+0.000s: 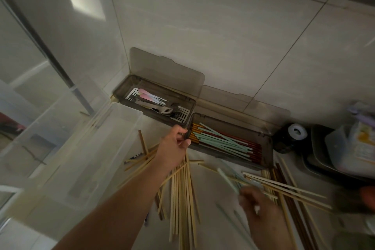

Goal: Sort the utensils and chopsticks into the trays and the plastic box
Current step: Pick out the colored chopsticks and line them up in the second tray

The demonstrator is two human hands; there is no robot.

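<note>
my left hand pinched the smoky plastic chopstick tray at eleven o'clock to steady it. my blurry right hand gripped pale green chopsticks.

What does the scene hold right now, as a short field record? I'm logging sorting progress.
left hand: grips the near-left corner of the chopstick tray
right hand: blurred, holds pale green chopsticks
chopstick tray: green, red and gold chopsticks, lid open
utensil tray: forks, lid open
plastic box: a few bamboo chopsticks
counter: loose bamboo chopsticks
</note>
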